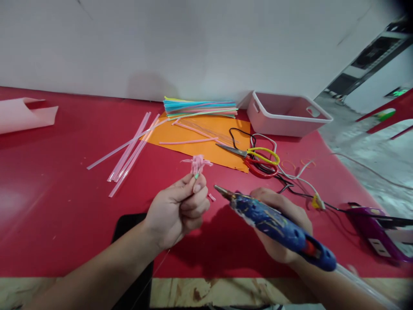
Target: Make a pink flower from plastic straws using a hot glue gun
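Pinched between the thumb and fingertips of my left hand [180, 206] is a small pink flower [198, 163] with a bit of green at its base. A thin wire runs down below that hand. My right hand [287, 219] is wrapped around a blue hot glue gun [274, 224], its paint worn and streaked. The metal nozzle points left toward the flower, a short gap away from it. A clear glue stick [358, 284] sticks out of the gun's back end. Under the hands, a small pink scrap [212, 197] lies on the red table.
Behind the hands, scissors [263, 161] and an orange sheet [180, 148] lie near bundled colored pipe cleaners [200, 107]. Pink strips [134, 150] lie left, a pink bin [290, 116] back right. Cables [300, 193] lead to a purple power strip [371, 232]. A black object [129, 224] is front left.
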The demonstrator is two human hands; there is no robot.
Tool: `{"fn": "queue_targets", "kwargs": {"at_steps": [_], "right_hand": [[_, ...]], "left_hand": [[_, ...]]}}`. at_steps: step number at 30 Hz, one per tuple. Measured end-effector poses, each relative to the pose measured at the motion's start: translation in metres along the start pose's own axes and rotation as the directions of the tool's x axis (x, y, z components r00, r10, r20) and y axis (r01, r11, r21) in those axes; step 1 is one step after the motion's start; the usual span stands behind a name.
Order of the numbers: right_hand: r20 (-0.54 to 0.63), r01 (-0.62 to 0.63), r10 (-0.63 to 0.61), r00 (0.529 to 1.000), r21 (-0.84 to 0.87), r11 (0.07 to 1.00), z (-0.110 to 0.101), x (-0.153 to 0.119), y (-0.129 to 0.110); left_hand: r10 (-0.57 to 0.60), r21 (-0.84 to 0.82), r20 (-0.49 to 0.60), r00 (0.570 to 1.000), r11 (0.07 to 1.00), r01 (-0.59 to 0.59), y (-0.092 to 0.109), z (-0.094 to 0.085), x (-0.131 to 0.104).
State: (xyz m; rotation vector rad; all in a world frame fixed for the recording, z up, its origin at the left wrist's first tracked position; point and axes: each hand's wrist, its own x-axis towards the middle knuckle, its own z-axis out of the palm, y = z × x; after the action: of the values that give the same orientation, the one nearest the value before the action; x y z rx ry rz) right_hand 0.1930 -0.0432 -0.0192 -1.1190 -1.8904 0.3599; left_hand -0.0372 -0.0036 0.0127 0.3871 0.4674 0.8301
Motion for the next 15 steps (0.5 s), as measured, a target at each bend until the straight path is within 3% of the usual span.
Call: {"fn": "queue_targets", "kwargs": {"at_steps": [4,15], "right_hand": [[0.047,0.16,-0.159,0.986,-0.025,0.987,-0.0018,0.0046,-0.0011],[0.021,0.128,-0.126,0.992,-0.136,0.982,-0.0031,0.0049,-0.0016]], "left_hand": [[-0.07,-0.042,0.006,0.998,0.997,0.07,-0.0016,-0.0009,-0.0007],[-0.107,0.014,-0.008,0.994,0.994,0.107,-0.0062,-0.003,0.0005]]}}
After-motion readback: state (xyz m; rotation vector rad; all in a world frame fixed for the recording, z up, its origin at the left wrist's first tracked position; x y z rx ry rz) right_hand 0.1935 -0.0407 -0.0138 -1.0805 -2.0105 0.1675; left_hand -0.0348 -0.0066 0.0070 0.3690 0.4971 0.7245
